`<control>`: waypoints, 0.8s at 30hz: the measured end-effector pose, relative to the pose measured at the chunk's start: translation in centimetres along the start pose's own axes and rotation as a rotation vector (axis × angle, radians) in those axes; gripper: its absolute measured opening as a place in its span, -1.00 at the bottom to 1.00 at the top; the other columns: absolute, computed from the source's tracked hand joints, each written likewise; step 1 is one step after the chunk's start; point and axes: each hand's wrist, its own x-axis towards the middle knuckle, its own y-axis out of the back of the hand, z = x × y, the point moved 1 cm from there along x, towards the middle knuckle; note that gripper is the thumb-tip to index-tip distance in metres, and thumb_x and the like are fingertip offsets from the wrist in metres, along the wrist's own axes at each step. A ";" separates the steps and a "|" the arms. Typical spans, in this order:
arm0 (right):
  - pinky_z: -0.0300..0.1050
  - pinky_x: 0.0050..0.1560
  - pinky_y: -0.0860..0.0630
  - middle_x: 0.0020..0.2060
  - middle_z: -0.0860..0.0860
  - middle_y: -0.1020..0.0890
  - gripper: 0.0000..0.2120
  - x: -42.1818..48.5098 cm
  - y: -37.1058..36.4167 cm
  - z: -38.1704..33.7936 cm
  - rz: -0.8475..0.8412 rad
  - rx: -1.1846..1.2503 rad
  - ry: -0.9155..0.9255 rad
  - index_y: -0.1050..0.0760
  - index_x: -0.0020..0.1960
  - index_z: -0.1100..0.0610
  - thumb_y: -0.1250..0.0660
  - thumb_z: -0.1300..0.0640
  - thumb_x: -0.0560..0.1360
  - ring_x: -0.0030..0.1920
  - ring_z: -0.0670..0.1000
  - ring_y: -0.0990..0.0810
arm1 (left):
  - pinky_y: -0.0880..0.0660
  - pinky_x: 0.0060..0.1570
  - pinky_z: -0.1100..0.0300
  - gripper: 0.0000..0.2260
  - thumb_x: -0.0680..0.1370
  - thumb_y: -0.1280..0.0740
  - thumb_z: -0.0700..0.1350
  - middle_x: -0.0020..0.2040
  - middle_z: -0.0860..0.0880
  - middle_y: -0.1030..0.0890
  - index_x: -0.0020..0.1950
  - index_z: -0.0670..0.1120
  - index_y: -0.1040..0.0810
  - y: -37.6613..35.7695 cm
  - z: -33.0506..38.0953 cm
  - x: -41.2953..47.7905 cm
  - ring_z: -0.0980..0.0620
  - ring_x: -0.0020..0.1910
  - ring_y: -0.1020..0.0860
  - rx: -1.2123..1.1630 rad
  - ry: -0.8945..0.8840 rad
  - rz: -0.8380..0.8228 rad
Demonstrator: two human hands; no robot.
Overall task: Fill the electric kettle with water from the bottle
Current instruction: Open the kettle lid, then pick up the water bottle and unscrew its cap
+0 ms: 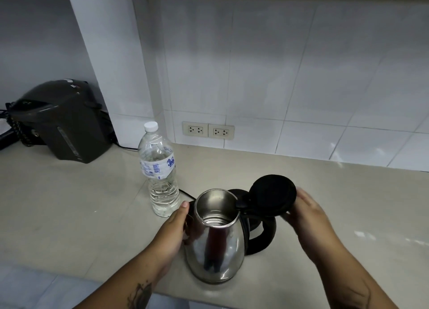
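Observation:
A stainless steel electric kettle [216, 246] with a black handle stands near the counter's front edge. Its black lid [274, 196] is tipped back and upright, so the bare metal inside shows. My left hand [175, 227] presses flat against the kettle's left side. My right hand [308, 212] is behind the raised lid, fingers touching its back. A clear plastic water bottle [160, 174], partly full, with a white cap screwed on, stands upright just left of and behind the kettle.
A dark electric water dispenser pot [60, 123] sits at the back left on the beige counter [69, 204]. Two wall sockets [208, 130] are in the tiled wall behind. A black cord [185, 193] runs behind the kettle.

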 end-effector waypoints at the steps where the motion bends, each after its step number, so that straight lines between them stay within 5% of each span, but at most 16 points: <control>1: -0.08 0.04 -0.52 -0.05 0.01 -0.71 -0.77 0.4 0.5 -0.7 0.046 0.033 0.018 -0.58 0.10 0.07 -0.20 0.23 0.54 0.02 0.03 -0.66 | -0.47 0.15 0.08 -0.70 0.63 -0.11 0.19 -0.05 0.25 -0.70 0.15 0.13 -0.58 0.1 0.2 -0.2 0.34 -0.08 -0.59 0.000 0.010 -0.010; 5: -0.04 0.20 -0.46 0.04 -0.03 -0.69 -0.81 1.6 1.0 -5.5 0.134 -0.089 0.214 -0.57 0.06 -0.02 -0.26 0.17 0.51 0.12 -0.03 -0.61 | -0.35 0.37 -0.06 -0.55 0.58 -0.15 0.24 0.32 0.15 -0.53 0.41 0.10 -0.44 1.7 1.9 -0.9 0.10 0.34 -0.45 0.060 -0.054 0.028; 9: -0.25 0.06 -0.45 -0.02 -0.08 -0.68 -0.81 1.9 -3.2 -11.1 0.067 -0.252 0.443 -0.58 0.07 0.00 -0.28 0.15 0.50 0.06 -0.13 -0.61 | -0.42 0.22 0.02 -0.61 0.57 -0.29 0.13 0.26 0.07 -0.57 0.38 0.05 -0.45 4.7 4.7 -0.3 0.06 0.24 -0.52 0.077 -0.228 0.230; 12: -0.31 -0.07 -0.45 -0.10 -0.11 -0.67 -0.81 2.6 -8.6 -12.9 -0.004 -0.455 0.550 -0.60 0.05 -0.01 -0.30 0.11 0.48 -0.06 -0.16 -0.60 | -0.40 0.29 0.00 -0.52 0.55 -0.39 0.00 0.40 -0.04 -0.48 0.44 -0.03 -0.38 7.1 6.3 1.3 0.01 0.25 -0.48 0.138 -0.248 0.322; 16: -0.11 0.04 -0.52 -0.01 -0.05 -0.67 -0.72 3.9 -16.9 -12.8 -0.190 -0.715 0.595 -0.56 0.15 -0.02 -0.27 0.01 0.46 -0.01 0.00 -0.60 | -0.37 0.28 0.04 -0.28 0.48 -0.49 -0.06 0.53 -0.09 -0.32 0.55 -0.05 -0.20 9.5 6.8 4.1 -0.10 0.41 -0.39 0.238 -0.167 0.299; 18: -0.04 0.10 -0.51 0.09 -0.03 -0.65 -0.64 4.7 -20.4 -12.4 -0.254 -0.842 0.598 -0.49 0.25 -0.02 -0.25 -0.07 0.48 0.10 0.04 -0.58 | -0.37 0.28 0.06 -0.24 0.44 -0.53 -0.12 0.51 -0.06 -0.32 0.53 -0.06 -0.20 9.6 6.9 5.3 -0.09 0.40 -0.39 0.272 -0.139 0.249; 21: 0.02 0.11 -0.49 0.22 0.05 -0.58 -0.51 6.3 -24.5 -11.5 -0.342 -1.010 0.587 -0.33 0.39 0.01 -0.19 -0.16 0.52 0.21 0.12 -0.52 | -0.45 0.17 0.10 -0.35 0.28 -0.63 -0.16 0.24 0.06 -0.51 0.25 -0.02 -0.36 9.5 6.5 7.3 0.04 0.12 -0.55 0.277 -0.148 0.154; 24: 0.00 -0.01 -0.45 0.20 0.09 -0.53 -0.52 8.0 -27.0 -10.5 -0.368 -1.115 0.612 -0.33 0.37 0.02 -0.13 -0.19 0.54 0.18 0.16 -0.50 | -0.54 0.24 -0.04 -0.19 0.09 -0.69 -0.09 0.18 0.00 -0.63 0.27 0.03 -0.42 9.3 4.9 10.1 -0.03 0.16 -0.61 0.210 -0.200 0.136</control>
